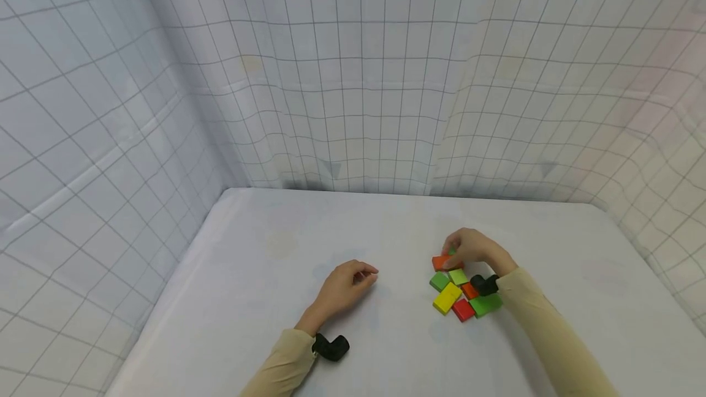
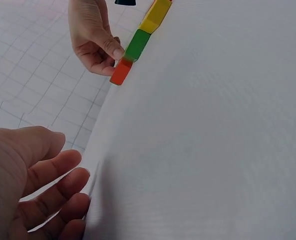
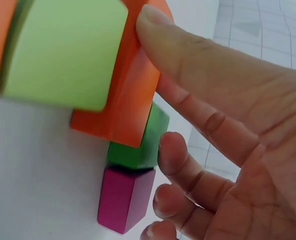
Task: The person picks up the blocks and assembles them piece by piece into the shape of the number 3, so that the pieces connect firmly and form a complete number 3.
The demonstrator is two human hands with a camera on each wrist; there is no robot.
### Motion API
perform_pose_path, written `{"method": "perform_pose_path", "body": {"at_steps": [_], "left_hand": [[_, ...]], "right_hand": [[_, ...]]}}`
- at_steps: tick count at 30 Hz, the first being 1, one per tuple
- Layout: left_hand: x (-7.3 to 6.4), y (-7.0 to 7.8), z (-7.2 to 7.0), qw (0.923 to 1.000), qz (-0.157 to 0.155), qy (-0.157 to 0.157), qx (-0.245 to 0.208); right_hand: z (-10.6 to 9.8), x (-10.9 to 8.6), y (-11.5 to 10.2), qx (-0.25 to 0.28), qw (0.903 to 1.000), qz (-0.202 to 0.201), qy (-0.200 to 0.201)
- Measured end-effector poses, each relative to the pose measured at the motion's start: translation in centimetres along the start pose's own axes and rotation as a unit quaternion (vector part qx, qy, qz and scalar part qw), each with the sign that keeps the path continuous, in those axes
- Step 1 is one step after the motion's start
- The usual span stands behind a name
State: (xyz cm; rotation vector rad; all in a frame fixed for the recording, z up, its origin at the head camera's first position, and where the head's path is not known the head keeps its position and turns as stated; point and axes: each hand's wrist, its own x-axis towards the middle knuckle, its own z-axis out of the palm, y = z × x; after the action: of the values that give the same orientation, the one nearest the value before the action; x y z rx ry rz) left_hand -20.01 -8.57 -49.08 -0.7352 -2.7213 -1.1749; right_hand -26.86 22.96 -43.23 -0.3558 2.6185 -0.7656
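On the right of the table my right hand [image 1: 469, 247] pinches an orange block [image 3: 138, 100], its thumb on the near side. Behind that block, in the right wrist view, stand a green block [image 3: 150, 142] and a magenta block [image 3: 125, 200]. A light green block [image 3: 63, 55] lies just on the near side of the orange one. Closer to me are a yellow block [image 1: 447, 298], a red block [image 1: 463, 310] and a larger green block [image 1: 485, 305]. My left hand [image 1: 344, 287] rests left of the blocks, fingers loosely curled, holding nothing.
The white-covered table [image 1: 248, 299] carries the blocks in one loose cluster. White sheeting with a grid of dark lines [image 1: 364, 78] hangs behind the table and along both sides. A small green block [image 1: 439, 281] sits at the cluster's left edge.
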Motion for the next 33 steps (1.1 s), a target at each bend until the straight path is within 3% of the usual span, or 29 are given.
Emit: {"method": "perform_pose_path", "body": {"at_steps": [10,15,24,33], "left_hand": [[0.0,-0.2,0.5,0.9998,0.017,0.013,-0.002],[-0.1,-0.1,0.5,0.9998,0.008,0.016,-0.012],[0.0,-0.3,0.8,0.9996,-0.002,0.025,-0.008],[0.0,-0.5,0.9,0.9995,-0.006,0.029,-0.014]], "right_hand": [[1.5,0.6,-1.9,-0.029,0.9994,-0.012,0.018],[2.3,1.0,-2.9,-0.039,0.9991,-0.012,0.014],[4.0,1.5,-4.6,-0.006,0.9997,-0.016,0.015],[5.7,1.4,-6.0,0.004,0.9978,-0.057,0.033]]}}
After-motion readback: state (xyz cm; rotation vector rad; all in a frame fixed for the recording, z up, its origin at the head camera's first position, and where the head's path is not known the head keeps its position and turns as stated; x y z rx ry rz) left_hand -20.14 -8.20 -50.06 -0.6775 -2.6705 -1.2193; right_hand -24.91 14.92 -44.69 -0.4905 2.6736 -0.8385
